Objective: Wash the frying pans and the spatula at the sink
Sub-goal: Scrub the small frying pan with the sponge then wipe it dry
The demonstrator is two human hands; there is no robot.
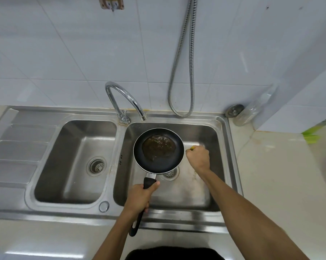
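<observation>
Left grip (139, 197) clasping frying pan (140, 158) handle; right grip (198, 158) curled round yellow thing (193, 147), mostly hidden

**Sink station: materials and finishes**

We list: double-bowl stainless-steel sink (177, 218), brushed, dull sheen; curved chrome tap (124, 91), mirror-bright; ribbed metal hose (191, 72), shiny; round black frying pan (169, 162), smooth dark coating, wet; its black handle (136, 226), matt plastic; white wall tiles (83, 53), glossy; small yellow pad (193, 147), texture unclear.

Over the sink (223, 128), left hand (139, 196) grips the frying pan (154, 160); right hand (198, 158) clutches perhaps a yellow sponge (193, 147).
</observation>
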